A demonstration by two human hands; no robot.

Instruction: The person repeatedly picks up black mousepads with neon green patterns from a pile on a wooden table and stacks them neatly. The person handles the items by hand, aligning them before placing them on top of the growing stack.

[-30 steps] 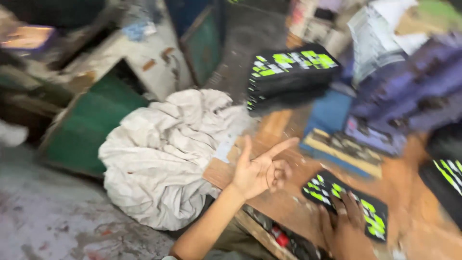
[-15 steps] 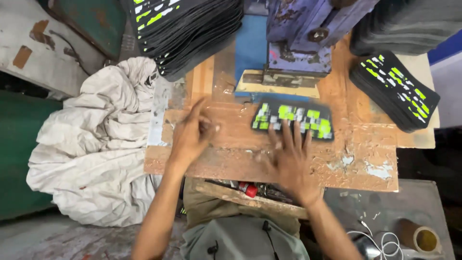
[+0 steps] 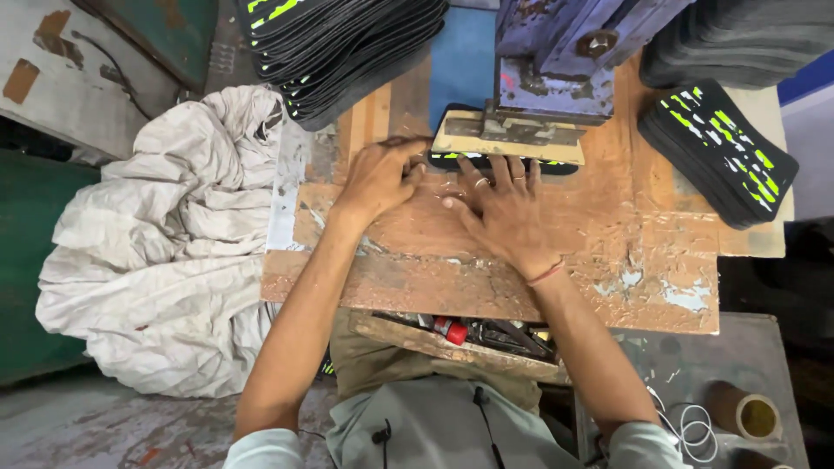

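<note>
A flat black piece with neon-green markings (image 3: 452,159) lies on the worn wooden bench (image 3: 608,252), mostly tucked under the beige plate (image 3: 508,139) of a blue press machine (image 3: 556,52). My left hand (image 3: 380,178) rests with bent fingers at the piece's left end, touching its edge. My right hand (image 3: 508,213) lies flat with fingers spread, fingertips pressing the piece's front edge under the plate. Neither hand grips it.
A tall stack of black-and-green pieces (image 3: 339,43) leans at the back left, a smaller stack (image 3: 721,152) at the right. A crumpled white sack (image 3: 156,252) sits left of the bench. Tools fill a tray (image 3: 469,334) below. A tape roll (image 3: 747,415) lies bottom right.
The black-and-green piece has slid away from me, from the open bench to under the press plate. Both hands have followed it forward.
</note>
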